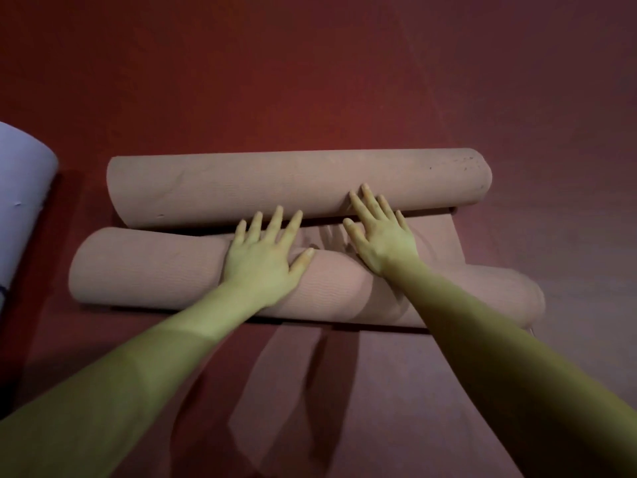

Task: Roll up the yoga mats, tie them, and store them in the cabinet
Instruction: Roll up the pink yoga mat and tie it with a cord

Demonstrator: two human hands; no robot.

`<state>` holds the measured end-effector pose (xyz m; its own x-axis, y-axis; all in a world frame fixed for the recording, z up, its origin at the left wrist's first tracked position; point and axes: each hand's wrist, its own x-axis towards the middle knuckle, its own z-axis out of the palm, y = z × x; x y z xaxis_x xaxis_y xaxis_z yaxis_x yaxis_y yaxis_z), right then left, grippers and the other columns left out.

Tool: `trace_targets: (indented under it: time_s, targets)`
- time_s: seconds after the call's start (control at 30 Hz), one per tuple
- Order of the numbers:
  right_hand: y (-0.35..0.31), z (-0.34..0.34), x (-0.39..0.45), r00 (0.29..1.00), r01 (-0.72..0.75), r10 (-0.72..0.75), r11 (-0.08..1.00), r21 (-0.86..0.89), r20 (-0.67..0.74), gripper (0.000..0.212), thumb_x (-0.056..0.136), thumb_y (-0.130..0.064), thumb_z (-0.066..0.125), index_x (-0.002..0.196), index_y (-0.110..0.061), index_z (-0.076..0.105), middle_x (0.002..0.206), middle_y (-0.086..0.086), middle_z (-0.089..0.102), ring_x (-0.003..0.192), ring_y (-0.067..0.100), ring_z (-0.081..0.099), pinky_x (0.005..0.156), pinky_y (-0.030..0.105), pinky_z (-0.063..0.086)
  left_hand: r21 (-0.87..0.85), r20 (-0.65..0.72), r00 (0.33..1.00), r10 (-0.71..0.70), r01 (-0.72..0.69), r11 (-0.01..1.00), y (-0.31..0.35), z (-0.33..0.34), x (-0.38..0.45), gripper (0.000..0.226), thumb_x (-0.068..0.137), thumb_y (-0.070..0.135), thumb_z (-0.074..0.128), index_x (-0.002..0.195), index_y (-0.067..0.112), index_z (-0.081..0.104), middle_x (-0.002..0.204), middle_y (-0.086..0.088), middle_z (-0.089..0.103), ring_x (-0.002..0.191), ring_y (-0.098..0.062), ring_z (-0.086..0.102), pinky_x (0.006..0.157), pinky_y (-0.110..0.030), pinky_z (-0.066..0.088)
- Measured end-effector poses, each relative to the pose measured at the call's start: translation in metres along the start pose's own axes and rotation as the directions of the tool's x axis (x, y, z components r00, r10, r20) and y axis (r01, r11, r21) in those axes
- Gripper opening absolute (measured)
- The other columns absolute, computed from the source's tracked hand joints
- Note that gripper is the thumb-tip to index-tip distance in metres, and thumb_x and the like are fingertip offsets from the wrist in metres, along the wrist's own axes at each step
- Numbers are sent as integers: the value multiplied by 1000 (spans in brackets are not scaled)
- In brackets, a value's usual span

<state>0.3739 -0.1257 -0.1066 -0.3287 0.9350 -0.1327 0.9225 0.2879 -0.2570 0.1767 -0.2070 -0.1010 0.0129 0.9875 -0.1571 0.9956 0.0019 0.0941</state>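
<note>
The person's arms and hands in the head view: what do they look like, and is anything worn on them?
Both forearms are bare as far as the frame shows; no sleeve edge is visible. The left hand and the right hand wear no gloves, and I can see no ring, watch or bracelet. The fingers look slender with short nails. Dim reddish lighting hides finer details.
</note>
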Motion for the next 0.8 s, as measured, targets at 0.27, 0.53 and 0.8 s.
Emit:
trace_targets:
  time_s: [0.27, 0.53, 0.8]
  targets:
    - [-15, -2, -35, 992, 8, -4, 1000, 26, -128, 76, 88, -60, 13, 145, -17, 40, 153, 3, 35, 138, 19, 36, 115, 41, 22, 18, 94, 996, -8, 7, 1000, -1, -6, 17, 68, 92, 65, 14, 151, 34, 0, 160, -3, -6, 147, -26, -5, 118, -46, -3]
    - [-27, 21, -71, 971, 135, -171, 969, -207, -168, 72, 86, -66, 34, 136, -18, 52, 134, 11, 57, 120, 35, 53, 100, 54, 35, -48, 97, 995, -4, 9, 999, -11, -12, 53, 69, 95, 60, 27, 152, 28, 6, 158, -8, -17, 145, -29, -16, 117, -43, -8]
    - [-21, -5, -20, 991, 123, -111, 972, -202, 69, 100, 68, -79, -3, 151, -30, 22, 158, 0, 24, 143, 21, 25, 113, 48, 17, 52, -161, 973, 167, -160, 986, -28, -1, 12, 67, 91, 51, 18, 143, 16, 41, 150, -11, 36, 137, -34, 35, 111, -51, 24]
